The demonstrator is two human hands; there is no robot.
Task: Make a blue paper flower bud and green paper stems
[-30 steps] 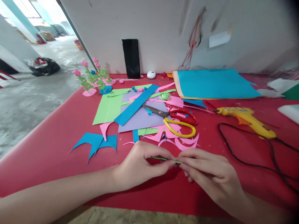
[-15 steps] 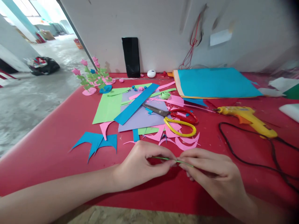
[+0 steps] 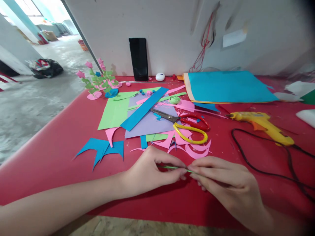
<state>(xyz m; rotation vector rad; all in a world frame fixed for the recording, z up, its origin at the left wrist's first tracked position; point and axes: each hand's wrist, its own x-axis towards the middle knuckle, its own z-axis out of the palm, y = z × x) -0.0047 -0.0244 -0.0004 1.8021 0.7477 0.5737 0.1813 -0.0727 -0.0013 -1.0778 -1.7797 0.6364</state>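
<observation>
A thin green paper strip (image 3: 169, 167) runs between my two hands, seen almost edge-on. My left hand (image 3: 157, 168) pinches it between thumb and fingers. Fingertips close by, my right hand (image 3: 221, 180) grips its other end, most of which the fingers hide. Just beyond the hands lie pink paper offcuts (image 3: 200, 151) and scissors (image 3: 180, 121) with one red and one yellow handle. The scissors rest on a purple sheet (image 3: 140, 126), and a wide blue paper strip (image 3: 145, 109) crosses the same sheet.
Paper flowers (image 3: 98, 82) stand at the table's back left, near a black phone (image 3: 138, 59) leaning on the wall. A yellow glue gun (image 3: 262, 123) with a black cord (image 3: 248, 165) lies on the right. Blue sheets (image 3: 228, 87) are stacked behind. Blue scraps (image 3: 100, 149) lie front left.
Both hands stay almost in place, still pinching the green strip. Less of the strip shows by my right fingers now. The view has shifted very slightly.
</observation>
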